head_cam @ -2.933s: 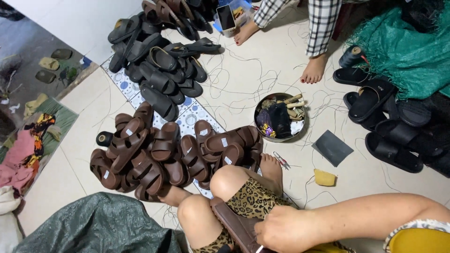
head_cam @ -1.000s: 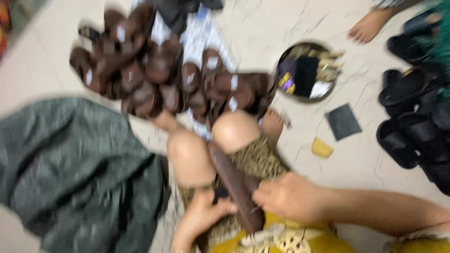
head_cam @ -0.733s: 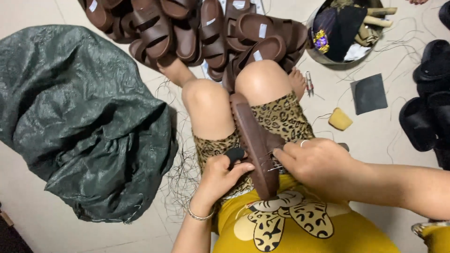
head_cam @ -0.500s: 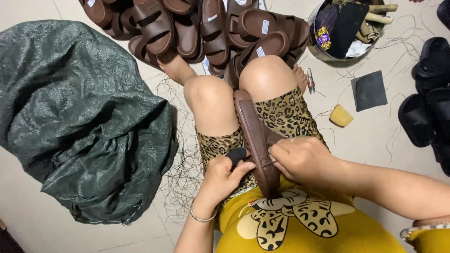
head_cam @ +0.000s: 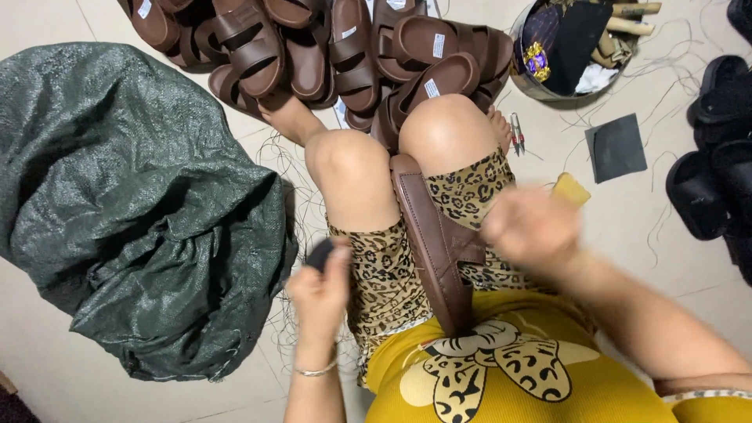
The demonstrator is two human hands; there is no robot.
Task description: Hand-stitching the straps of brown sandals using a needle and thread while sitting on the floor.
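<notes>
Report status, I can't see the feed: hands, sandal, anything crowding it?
Left hand pinching a small dark piece, off the sandal. Right hand blurred, beside the strap. Sandal wedged between the knees. Green sack close left.

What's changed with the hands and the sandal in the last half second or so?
Both hands came off the brown sandal: the left hand drew out left holding a small dark piece, the right hand lifted right. The sandal stayed wedged between the knees.

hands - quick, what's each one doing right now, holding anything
Left hand: closed on a small dark object, out beside the left thigh.
Right hand: blurred, above the brown sandal on the lap; grip cannot be told.
</notes>
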